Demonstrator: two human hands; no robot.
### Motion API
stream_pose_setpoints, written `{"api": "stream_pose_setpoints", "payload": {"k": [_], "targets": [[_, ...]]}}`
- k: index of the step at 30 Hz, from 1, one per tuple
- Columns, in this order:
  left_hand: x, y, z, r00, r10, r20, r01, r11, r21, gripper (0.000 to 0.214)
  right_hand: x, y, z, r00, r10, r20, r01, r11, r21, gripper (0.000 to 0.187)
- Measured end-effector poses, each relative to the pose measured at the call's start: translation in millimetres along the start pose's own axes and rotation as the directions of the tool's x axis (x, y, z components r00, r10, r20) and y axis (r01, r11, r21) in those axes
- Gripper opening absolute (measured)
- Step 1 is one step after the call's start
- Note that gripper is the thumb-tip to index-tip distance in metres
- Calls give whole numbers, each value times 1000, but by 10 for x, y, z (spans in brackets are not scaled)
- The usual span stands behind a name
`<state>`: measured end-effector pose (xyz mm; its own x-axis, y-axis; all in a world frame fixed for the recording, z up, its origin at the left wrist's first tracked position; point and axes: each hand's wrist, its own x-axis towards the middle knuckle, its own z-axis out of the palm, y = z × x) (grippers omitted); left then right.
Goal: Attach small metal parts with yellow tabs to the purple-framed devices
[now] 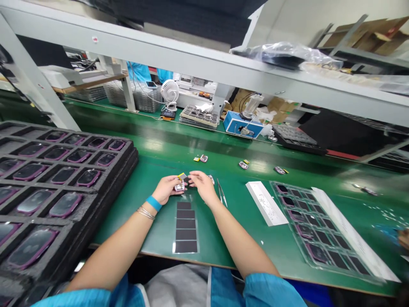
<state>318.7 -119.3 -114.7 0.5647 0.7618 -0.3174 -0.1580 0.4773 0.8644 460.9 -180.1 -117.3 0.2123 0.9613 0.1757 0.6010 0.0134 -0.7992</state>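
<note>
Beside the right hand (201,184), tweezers (223,196), then white box (266,204)

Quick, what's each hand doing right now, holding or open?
Left hand: closed on a small open device with a yellow-edged part.
Right hand: partly curled close beside it; whether it grips anything cannot be told.

The left hand (164,190) has a small device (180,186) with a yellow-edged piece (182,175) in its grip, the right hand (201,183) just beside it. From the hands, a sheet of dark pads (185,235) lies at six o'clock on the green counter (236,232), tweezers (220,187) near three. A black foam tray (110,189) of purple-rimmed screens (66,204) sits at nine o'clock, a blue box (244,125) at two.
</note>
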Motion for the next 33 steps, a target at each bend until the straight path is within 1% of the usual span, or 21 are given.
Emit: {"api": "stream_pose_setpoints", "payload": {"k": [1, 3, 7, 9, 12, 18, 23, 26, 28, 30, 31, 32, 33], "targets": [[15, 19, -24, 999, 4, -41, -5, 1000, -15, 13, 9, 17, 42, 999, 16, 28, -14, 997, -72, 22], [43, 41, -63, 997, 9, -77, -12, 999, -32, 11, -8, 29, 119, 999, 11, 52, -2, 984, -176, 15], [83, 28, -81, 995, 0, -100, -5, 999, -44, 13, -90, -9, 208, 1000, -11, 18, 16, 955, -298, 15], [88, 16, -66, 995, 2, -101, -7, 999, -49, 14, -109, -26, 211, 999, -17, 27, 25, 943, -331, 13], [78, 16, -41, 995, 7, -100, -13, 998, -59, 13, -107, -29, 198, 999, -25, 36, 36, 935, -353, 13], [41, 42, -39, 996, 19, -87, -25, 997, -75, 13, -20, 34, 217, 999, -36, 15, 39, 933, -357, 12], [44, 46, -41, 996, 20, -89, -26, 998, -65, 13, 67, 86, 252, 999, -46, 24, 51, 940, -337, 20], [56, 42, -41, 996, 22, -88, -26, 998, -50, 12, -14, 69, 226, 994, -93, 60, 107, 941, -320, 17], [62, 37, -43, 996, 25, -87, -29, 999, -39, 12, -133, 34, 171, 977, -198, 73, 211, 934, -289, 12], [62, 31, -41, 996, 31, -84, -33, 999, -27, 12, -258, -11, 92, 939, -343, 15, 337, 911, -237, 8], [59, 28, -37, 996, 34, -84, -36, 999, -21, 13, -309, -31, 50, 915, -400, -50, 383, 901, -203, 6], [52, 24, -31, 996, 39, -86, -41, 999, -15, 14, -346, -47, 11, 895, -427, -129, 406, 900, -158, 6], [42, 21, -22, 995, 43, -88, -44, 999, -11, 16, -368, -57, -23, 888, -413, -202, 402, 911, -96, 6]]}}
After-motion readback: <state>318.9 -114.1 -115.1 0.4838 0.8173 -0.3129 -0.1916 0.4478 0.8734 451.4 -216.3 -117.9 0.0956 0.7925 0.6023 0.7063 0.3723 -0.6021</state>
